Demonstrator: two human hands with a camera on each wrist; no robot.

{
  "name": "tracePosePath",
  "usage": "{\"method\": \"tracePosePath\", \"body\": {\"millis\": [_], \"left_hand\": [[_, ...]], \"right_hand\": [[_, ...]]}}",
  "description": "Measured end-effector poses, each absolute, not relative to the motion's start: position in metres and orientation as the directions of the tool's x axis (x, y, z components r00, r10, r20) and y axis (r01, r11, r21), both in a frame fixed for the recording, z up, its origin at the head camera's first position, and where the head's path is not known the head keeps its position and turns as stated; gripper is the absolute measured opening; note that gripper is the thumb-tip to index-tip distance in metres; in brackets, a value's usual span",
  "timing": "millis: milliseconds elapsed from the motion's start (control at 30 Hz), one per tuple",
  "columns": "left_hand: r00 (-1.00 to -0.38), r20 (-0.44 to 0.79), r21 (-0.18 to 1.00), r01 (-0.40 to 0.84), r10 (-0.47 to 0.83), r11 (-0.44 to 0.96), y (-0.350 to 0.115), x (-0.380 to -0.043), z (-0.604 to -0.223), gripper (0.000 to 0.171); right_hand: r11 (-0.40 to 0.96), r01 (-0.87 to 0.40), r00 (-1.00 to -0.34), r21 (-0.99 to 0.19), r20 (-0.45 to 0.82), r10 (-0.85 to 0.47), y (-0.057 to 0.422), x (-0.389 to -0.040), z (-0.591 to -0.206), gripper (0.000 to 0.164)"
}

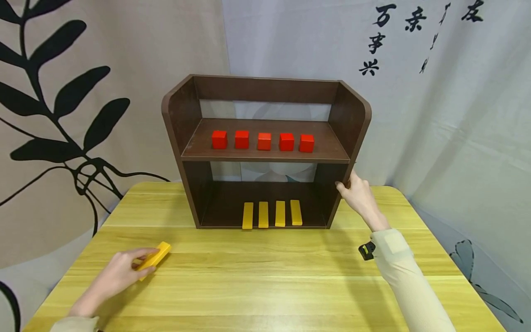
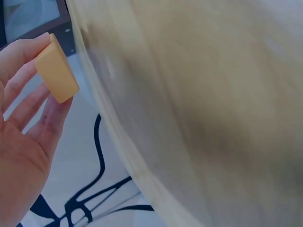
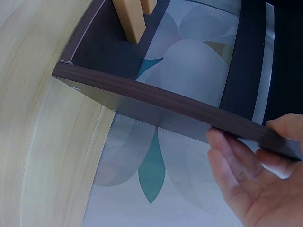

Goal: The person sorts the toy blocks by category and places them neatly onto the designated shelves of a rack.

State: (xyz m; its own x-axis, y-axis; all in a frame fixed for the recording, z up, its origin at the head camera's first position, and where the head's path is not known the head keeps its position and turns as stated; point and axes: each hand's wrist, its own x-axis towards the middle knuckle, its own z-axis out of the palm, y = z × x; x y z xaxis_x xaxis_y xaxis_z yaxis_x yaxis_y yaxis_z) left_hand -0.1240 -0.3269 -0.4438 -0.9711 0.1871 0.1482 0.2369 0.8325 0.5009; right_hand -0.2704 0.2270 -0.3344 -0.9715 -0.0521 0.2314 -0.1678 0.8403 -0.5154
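Observation:
My left hand (image 1: 120,273) pinches a yellow rectangular block (image 1: 155,260) between thumb and fingers, over the front left of the table. In the left wrist view that block (image 2: 57,71) sits at the fingertips, tilted. A dark brown two-level shelf (image 1: 199,148) stands at the back of the table. My right hand (image 1: 360,194) grips the edge of its right side panel, thumb on the inner side and fingers on the outer, as the right wrist view shows. Several yellow blocks (image 1: 263,215) stand in a row at the front of the lower level.
Several red cubes (image 1: 264,141) are lined up on the upper level. The light wooden table (image 1: 257,276) has curved far corners. Behind it hang pale curtains (image 1: 290,41) with leaf patterns and black characters. A small dark device (image 1: 367,251) is strapped at the right wrist.

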Motion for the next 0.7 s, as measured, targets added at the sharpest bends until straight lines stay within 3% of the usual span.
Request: {"method": "tracePosePath", "body": {"millis": [700], "left_hand": [[-0.925, 0.298, 0.462, 0.355, 0.235, 0.812, -0.269, -0.164, -0.439, 0.036]], "right_hand": [[0.842, -0.168, -0.971, -0.513, 0.234, -0.051, 0.227, -0.27, -0.334, 0.036]]}}
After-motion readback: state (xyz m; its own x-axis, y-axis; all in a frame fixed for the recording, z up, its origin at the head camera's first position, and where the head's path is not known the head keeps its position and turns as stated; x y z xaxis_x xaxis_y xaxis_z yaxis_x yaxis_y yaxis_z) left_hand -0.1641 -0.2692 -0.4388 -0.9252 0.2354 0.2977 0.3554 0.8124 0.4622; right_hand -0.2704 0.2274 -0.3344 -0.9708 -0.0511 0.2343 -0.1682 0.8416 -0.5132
